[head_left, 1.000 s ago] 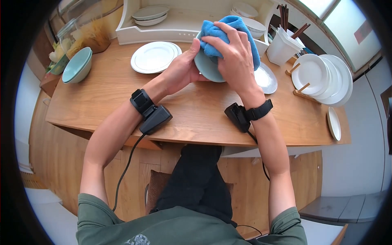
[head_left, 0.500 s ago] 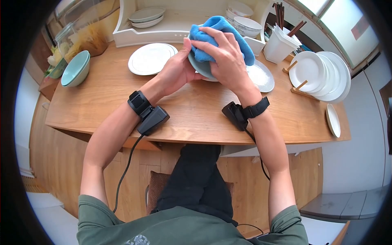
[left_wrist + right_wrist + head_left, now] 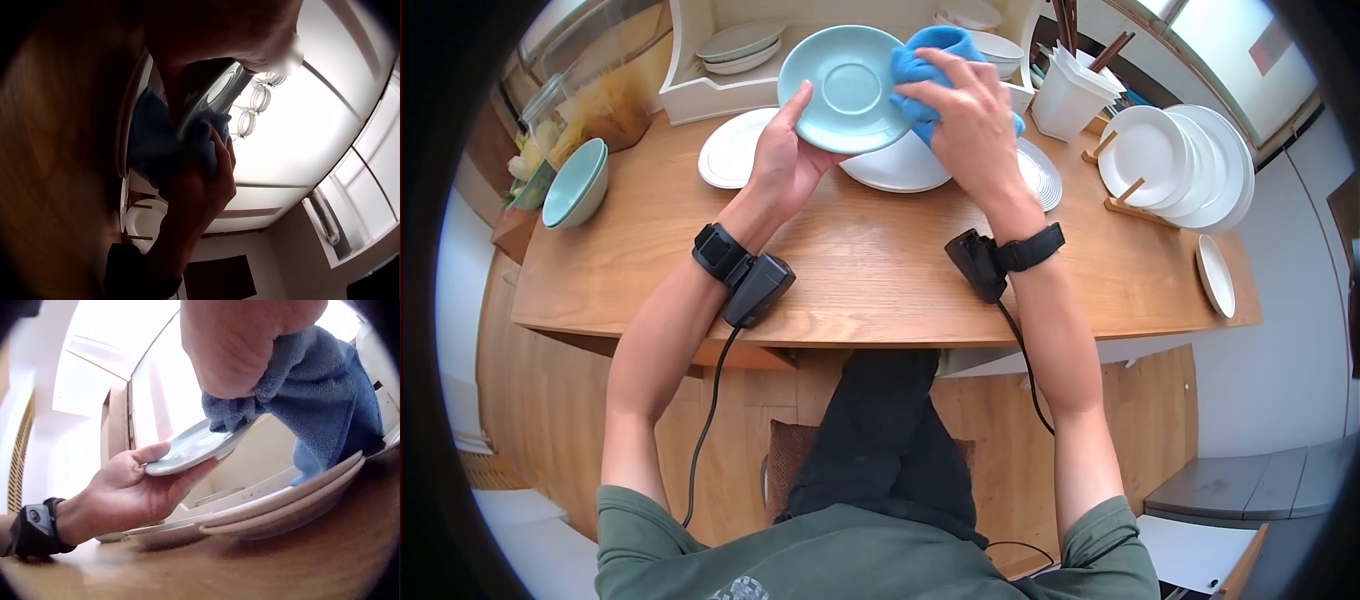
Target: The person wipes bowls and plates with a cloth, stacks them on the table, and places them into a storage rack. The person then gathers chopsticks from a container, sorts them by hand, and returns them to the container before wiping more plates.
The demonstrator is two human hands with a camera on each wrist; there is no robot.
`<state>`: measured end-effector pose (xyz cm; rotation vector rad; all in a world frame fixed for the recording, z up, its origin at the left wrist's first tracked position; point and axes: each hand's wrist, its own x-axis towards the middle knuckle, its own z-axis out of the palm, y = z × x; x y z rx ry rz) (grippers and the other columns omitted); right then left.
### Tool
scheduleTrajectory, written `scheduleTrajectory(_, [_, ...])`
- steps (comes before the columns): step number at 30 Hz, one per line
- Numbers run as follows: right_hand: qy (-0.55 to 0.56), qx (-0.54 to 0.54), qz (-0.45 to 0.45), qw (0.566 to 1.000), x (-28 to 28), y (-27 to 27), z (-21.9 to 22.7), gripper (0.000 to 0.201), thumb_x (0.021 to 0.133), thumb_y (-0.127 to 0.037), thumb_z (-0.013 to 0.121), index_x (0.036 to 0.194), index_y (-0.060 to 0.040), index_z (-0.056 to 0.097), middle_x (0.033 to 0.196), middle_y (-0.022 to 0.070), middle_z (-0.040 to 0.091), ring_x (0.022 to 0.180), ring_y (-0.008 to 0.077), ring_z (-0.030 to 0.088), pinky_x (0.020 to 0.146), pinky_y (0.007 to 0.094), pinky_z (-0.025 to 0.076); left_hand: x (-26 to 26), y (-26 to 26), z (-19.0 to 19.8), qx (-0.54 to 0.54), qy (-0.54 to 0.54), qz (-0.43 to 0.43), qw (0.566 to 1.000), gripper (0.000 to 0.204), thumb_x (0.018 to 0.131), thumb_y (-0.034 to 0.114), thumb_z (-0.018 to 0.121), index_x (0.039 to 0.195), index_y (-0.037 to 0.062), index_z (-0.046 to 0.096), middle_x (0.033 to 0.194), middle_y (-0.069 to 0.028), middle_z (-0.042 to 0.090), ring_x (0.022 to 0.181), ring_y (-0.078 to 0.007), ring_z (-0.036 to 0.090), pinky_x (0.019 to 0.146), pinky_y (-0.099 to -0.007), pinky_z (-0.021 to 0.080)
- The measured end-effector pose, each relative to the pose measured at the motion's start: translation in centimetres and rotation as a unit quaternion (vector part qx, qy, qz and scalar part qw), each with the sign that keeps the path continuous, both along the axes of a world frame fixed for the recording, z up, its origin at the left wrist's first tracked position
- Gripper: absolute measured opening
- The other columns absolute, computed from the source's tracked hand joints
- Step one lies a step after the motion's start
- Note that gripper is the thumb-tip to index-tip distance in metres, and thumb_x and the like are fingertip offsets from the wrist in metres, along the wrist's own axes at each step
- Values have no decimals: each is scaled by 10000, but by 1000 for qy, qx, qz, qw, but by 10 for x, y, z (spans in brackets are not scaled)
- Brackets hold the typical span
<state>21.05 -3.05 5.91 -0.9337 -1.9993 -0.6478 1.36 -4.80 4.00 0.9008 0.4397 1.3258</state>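
Observation:
In the head view my left hand (image 3: 785, 165) holds a pale blue-green saucer (image 3: 845, 90) by its left side, thumb over the rim and fingers beneath. The saucer's top with its central ring faces up toward me. My right hand (image 3: 980, 125) grips a bunched blue cloth (image 3: 920, 75) at the saucer's right edge. From the right wrist view, the cloth (image 3: 312, 387) meets the far rim of the saucer (image 3: 194, 447) and hangs down over stacked plates. White plates (image 3: 900, 170) lie on the table below the saucer.
Another white plate (image 3: 735, 150) and a ribbed plate (image 3: 1040, 175) flank the hands. Blue-green bowls (image 3: 575, 185) stand at left. A white shelf (image 3: 720, 90) holds dishes behind. At right are a chopstick holder (image 3: 1070, 95), a rack of plates (image 3: 1145, 160) and a small oval dish (image 3: 1215, 275).
The saucer, earlier mostly covered by the cloth and right hand, now shows its whole face. The left hand has moved left with it, while the cloth has shifted to the right rim.

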Motion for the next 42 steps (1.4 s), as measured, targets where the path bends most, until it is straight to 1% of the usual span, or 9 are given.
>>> scheduleTrajectory(4, [61,37,-66,995,23,7,10,443,689,60,579,982,-236,731,1229,-7,584,1065,271,505,927,380,412,1,1,-1,-30,7,31,999,472,991,348,394,1340,31,351,1303,-129,498,1178,-247,523,971,-441,467])
scheduleTrajectory(6, [74,63,-80,992,32,11,13,407,696,51,600,956,-232,735,1217,-2,588,1057,268,507,898,390,420,0,2,-3,-41,6,49,998,462,992,350,390,1321,27,371,1282,-127,513,1158,-243,538,949,-425,483])
scheduleTrajectory(8, [98,84,-102,986,37,10,16,401,698,50,635,956,-240,735,1219,-8,582,1052,265,504,883,397,427,-1,2,-3,-45,-5,42,998,440,968,315,478,1320,65,395,1290,-92,515,1181,-211,520,960,-393,479])
scheduleTrajectory(11, [120,102,-113,981,42,9,20,399,704,51,636,963,-238,733,1236,-19,570,1062,263,494,889,398,427,1,-1,-2,-27,10,55,998,442,945,296,532,1284,35,420,1216,-99,556,1113,-199,566,917,-379,506])
scheduleTrajectory(20, [132,98,-90,982,42,9,21,424,707,64,633,986,-241,726,1253,4,560,1076,264,482,935,375,410,-1,1,-6,5,17,42,999,415,870,203,656,1215,40,491,1144,-88,589,1070,-173,583,896,-345,521])
scheduleTrajectory(33, [154,166,-57,972,51,4,34,469,678,105,573,1001,-204,717,1238,33,562,1061,273,476,936,365,389,-4,2,-8,37,28,49,998,376,855,145,673,1172,17,517,1097,-101,609,1003,-179,616,848,-315,546])
scheduleTrajectory(36, [186,185,-67,963,56,3,37,474,667,107,566,998,-197,717,1242,49,564,1068,282,476,929,371,381,-4,4,-10,30,34,46,998,362,851,126,673,1162,17,524,1091,-101,611,997,-175,617,850,-319,544])
scheduleTrajectory(38, [187,192,-60,962,57,5,38,479,661,109,566,997,-196,717,1241,51,564,1072,286,477,931,375,379,-4,5,-12,21,43,56,997,406,843,102,678,1199,36,494,1140,-94,591,1047,-172,591,896,-326,519])
scheduleTrajectory(42, [160,216,-76,960,68,9,39,495,643,115,566,1000,-194,717,1243,58,562,1084,298,478,941,387,376,-4,9,-14,16,37,52,998,427,843,104,669,1217,38,475,1141,-99,583,1049,-179,592,899,-331,514])
